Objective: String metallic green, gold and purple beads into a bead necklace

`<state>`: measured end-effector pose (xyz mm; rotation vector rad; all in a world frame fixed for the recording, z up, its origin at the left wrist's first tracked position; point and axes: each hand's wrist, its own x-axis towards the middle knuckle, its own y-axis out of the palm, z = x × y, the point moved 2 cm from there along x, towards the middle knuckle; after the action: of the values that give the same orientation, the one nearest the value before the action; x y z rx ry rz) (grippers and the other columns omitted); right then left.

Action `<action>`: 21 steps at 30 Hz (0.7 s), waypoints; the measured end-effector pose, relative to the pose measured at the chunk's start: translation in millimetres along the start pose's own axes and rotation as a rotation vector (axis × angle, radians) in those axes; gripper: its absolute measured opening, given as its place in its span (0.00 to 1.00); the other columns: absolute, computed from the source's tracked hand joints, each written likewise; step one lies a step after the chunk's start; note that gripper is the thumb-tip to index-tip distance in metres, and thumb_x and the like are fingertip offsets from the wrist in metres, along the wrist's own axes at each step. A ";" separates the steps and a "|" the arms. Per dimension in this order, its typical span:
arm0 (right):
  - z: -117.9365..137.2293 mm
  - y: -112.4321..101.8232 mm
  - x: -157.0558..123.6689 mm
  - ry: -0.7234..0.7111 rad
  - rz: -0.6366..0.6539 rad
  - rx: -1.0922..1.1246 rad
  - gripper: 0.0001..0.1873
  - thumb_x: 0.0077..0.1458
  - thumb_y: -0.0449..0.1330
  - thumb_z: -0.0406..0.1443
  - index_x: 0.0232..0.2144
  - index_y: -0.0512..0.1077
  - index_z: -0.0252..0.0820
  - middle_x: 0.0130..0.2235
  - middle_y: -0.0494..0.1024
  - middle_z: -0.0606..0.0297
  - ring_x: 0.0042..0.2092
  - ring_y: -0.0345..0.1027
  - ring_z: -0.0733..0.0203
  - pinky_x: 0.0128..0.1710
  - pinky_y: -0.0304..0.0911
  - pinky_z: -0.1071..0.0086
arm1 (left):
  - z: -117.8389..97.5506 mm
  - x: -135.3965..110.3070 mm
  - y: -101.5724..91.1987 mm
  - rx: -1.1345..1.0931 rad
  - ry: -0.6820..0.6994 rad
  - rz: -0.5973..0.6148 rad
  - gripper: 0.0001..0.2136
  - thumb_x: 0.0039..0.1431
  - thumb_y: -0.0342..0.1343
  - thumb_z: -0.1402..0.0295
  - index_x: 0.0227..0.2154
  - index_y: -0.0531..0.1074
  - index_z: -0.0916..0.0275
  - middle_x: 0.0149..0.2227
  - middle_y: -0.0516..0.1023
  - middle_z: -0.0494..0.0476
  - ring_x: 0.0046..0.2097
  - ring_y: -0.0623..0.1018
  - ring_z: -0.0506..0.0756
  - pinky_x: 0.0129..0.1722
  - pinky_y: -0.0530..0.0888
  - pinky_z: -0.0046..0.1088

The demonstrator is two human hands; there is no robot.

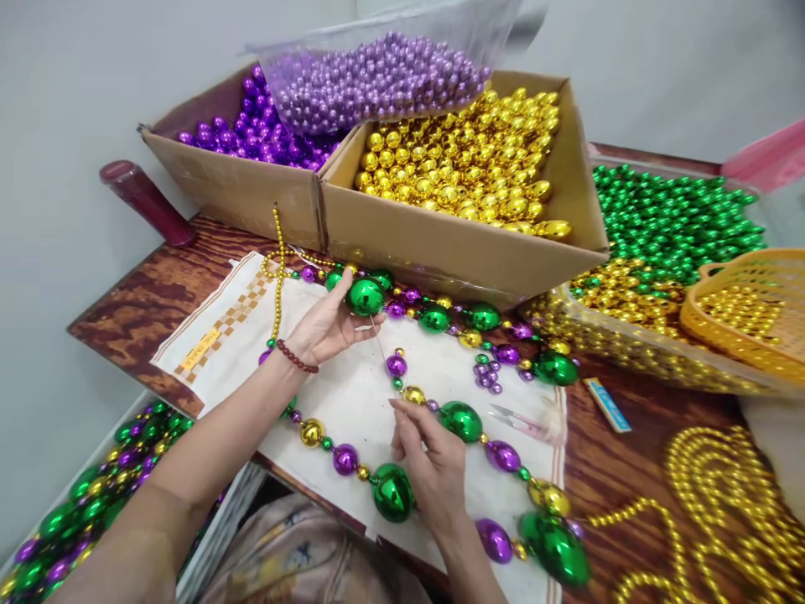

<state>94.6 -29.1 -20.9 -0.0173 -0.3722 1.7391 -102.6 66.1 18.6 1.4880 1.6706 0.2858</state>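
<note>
My left hand (334, 320), with a dark red bead bracelet at the wrist, holds a large shiny green bead (366, 297) between thumb and fingers. A thin thread (381, 348) runs down from this bead towards my right hand (433, 453), whose thumb and finger are pinched on it. Close to the right fingertips are a purple bead (397, 366) and a gold bead (413, 395). A strand of green, purple and gold beads (393, 492) curves across the white cloth (214, 352). Behind my left hand lies another row of beads (433, 318).
Cardboard boxes hold purple beads (251, 126) and gold beads (465, 159), with a plastic bag of lilac beads (383, 80) on top. At right are green beads (672, 222), an orange basket (755, 344), gold bead chains (723, 495), a small blue box (607, 405) and scissors (519, 421).
</note>
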 end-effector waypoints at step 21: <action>-3.7 17.5 6.6 0.013 -0.009 0.032 0.10 0.66 0.53 0.34 0.40 0.74 0.39 0.21 0.70 0.74 0.18 0.66 0.71 0.20 0.64 0.80 | 19.4 -25.1 7.3 0.168 0.214 0.174 0.20 0.55 0.65 0.52 0.47 0.76 0.56 0.43 0.77 0.56 0.37 0.77 0.52 0.38 0.78 0.30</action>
<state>77.3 -24.6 -27.6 -0.0042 -0.3343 1.7351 -85.7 38.6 22.6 1.7851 1.7706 0.4202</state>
